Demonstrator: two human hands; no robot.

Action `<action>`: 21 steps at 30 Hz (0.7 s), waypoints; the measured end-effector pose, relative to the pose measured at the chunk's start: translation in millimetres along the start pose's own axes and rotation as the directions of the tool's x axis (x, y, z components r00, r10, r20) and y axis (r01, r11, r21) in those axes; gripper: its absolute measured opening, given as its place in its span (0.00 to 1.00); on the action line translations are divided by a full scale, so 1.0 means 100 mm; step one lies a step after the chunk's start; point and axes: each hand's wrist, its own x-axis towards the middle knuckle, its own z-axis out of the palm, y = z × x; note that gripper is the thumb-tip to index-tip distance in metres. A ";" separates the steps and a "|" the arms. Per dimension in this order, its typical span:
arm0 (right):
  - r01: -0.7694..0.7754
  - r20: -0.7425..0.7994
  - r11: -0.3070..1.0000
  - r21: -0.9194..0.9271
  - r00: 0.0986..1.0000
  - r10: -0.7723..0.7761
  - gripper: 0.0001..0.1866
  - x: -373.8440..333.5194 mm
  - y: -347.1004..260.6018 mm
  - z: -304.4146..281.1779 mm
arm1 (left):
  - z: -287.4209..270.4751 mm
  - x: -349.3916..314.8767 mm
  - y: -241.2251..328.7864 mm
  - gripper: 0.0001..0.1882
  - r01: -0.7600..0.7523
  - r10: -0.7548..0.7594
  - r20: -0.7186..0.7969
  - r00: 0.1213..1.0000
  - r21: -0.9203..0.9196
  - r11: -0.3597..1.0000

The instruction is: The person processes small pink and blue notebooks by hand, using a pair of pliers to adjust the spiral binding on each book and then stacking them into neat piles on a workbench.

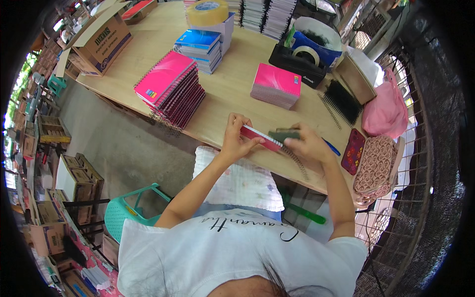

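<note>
As hands (236, 141) (309, 143) flank it, pink notebook (260, 137), long axis slanting down-right

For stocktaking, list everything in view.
Notebook: 1, pink, centre
Block: 1, greenish, centre
Coil: 1, dark, centre
Notebook stacks: 2, pink, table
Pads: several, blue, rear
Tape: 1, yellow, rear
Dispenser: 1, black, rear
Tub: 1, blue, rear
Coils: many, black, right
Pen: 1, blue, right
Phone: 1, maroon, right
Bag: 1, pink, right
Pouch: 1, brown, right
Boxes: several, brown, left
Chair: 1, teal, left
Table: 1, tan, centre
Left hand: 1, bare, centre
Right hand: 1, bare, centre
</note>
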 end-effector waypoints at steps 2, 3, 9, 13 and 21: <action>0.091 0.110 0.885 0.457 0.981 -0.157 0.20 0.02 0.15 -0.04 | 0.01 -0.01 0.02 0.28 0.042 -0.042 0.002 0.999 -0.018 0.999; 0.101 0.135 0.749 0.655 0.960 -0.247 0.20 0.03 0.19 -0.07 | 0.03 -0.01 0.02 0.28 0.028 -0.028 0.008 1.000 -0.004 1.000; 0.106 0.075 0.821 0.561 0.981 -0.178 0.23 0.10 0.21 -0.01 | 0.06 0.01 0.01 0.28 0.001 -0.002 0.043 0.999 0.017 1.000; 0.178 0.038 0.970 0.167 0.982 -0.187 0.21 0.14 0.10 0.04 | 0.08 0.01 -0.02 0.28 -0.011 0.012 0.048 0.999 -0.026 1.000; 0.153 -0.024 0.951 0.267 0.988 -0.153 0.18 0.27 0.04 0.06 | 0.11 0.01 -0.05 0.29 0.068 -0.052 0.105 0.993 -0.154 0.986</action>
